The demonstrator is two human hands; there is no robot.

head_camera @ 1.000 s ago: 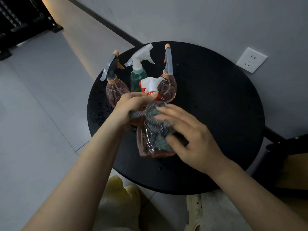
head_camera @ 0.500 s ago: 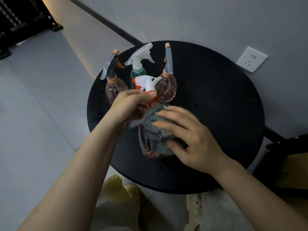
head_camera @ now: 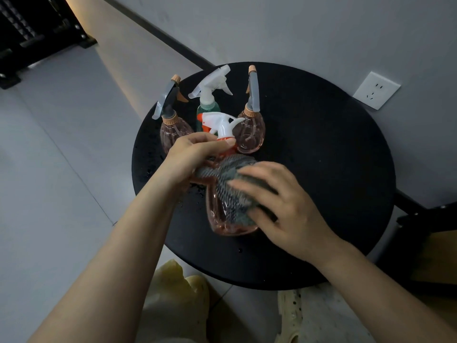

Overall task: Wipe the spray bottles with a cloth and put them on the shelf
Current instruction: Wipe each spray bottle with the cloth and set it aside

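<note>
The black tabletop [head_camera: 321, 169] carries three waiting spray bottles just beyond my left hand [head_camera: 190, 157]. Between both hands stands the pink bottle [head_camera: 222, 219], tilted slightly. My left hand grips its neck under the white trigger head [head_camera: 220, 122]; my right hand [head_camera: 279, 206] presses the grey cloth [head_camera: 227, 184] flat against its side, fingers blurred, probably mid-stroke. I should hold the neck firm, turning the body so every face is wiped.
</note>
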